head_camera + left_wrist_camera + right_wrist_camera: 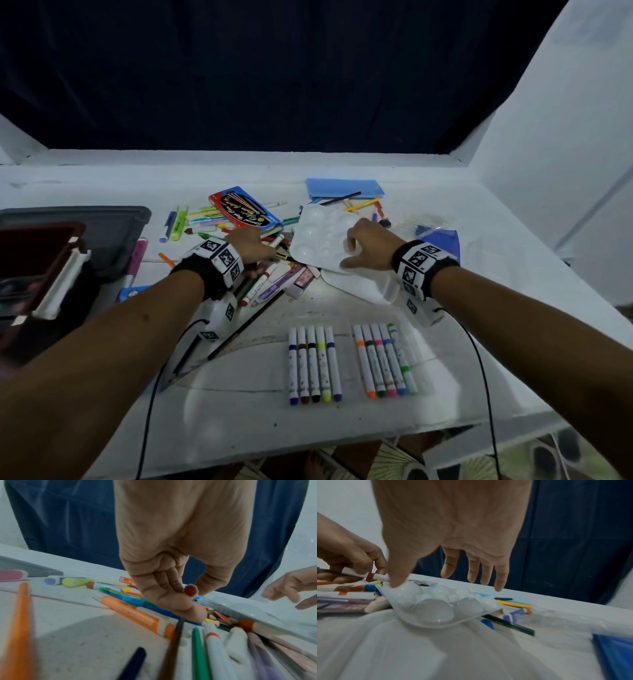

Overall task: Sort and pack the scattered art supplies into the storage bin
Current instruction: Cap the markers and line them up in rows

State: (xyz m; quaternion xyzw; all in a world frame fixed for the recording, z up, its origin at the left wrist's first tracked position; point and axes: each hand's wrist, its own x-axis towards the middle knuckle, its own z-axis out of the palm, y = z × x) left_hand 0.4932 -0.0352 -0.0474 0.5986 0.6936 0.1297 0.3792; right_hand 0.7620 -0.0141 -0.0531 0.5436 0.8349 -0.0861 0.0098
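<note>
Nearest the table's front edge lie 10 markers in 2 rows of 5: the left row and the right row. Behind them on the table are 2 white palettes, 1 red marker box, 1 blue pouch and 1 grey bin at the left.

Red-capped marker lifted above scattered pens beside grey bin.
</note>
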